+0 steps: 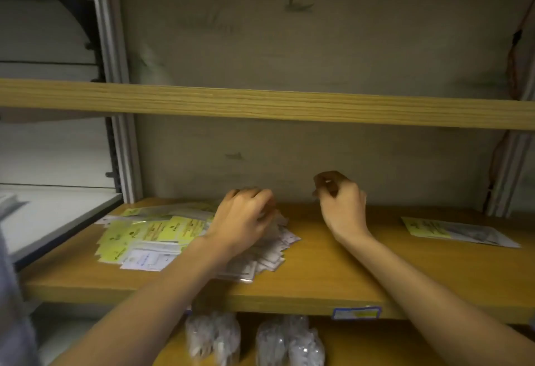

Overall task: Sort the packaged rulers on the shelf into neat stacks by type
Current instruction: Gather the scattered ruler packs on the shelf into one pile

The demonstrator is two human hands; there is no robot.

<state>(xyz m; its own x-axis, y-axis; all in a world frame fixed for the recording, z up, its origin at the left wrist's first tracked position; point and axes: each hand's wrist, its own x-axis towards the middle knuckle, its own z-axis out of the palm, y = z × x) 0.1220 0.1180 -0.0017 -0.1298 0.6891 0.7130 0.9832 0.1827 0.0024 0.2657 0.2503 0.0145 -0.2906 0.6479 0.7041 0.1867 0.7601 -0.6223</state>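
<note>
Down at the bottom edge, clear plastic bags [254, 342] of small pale items sit on the lower level, blurred. Just above them, a blue-and-yellow label [356, 312] is stuck on the front edge of the wooden shelf [333, 276]. Two bare forearms reach up over that edge.

On the shelf's left half lies a loose heap of packaged rulers [150, 235], yellow-green header cards fanned toward the left, white-backed packs spilling out to the right and front. The left hand [243, 221] sits right on top of the heap's right portion, palm down, fingers curled in over the packs; whether they actually pinch one I cannot tell, the fingertips are hidden behind the knuckles and blurred.

The right hand [341, 203] hovers above bare wood, just right of the heap and clear of it, raised off the shelf. Its fingers are curled loosely inward, thumb near the forefinger, nothing visible between them.

Far over on the right, well apart from both hands, a small stack of yellow-headed packs [460, 232] lies flat on the shelf.

Behind it all, the pale back panel [289, 47], smudged, and an upper wooden shelf [260, 103] crossing the view. A grey metal upright [121, 134] stands at left.
</note>
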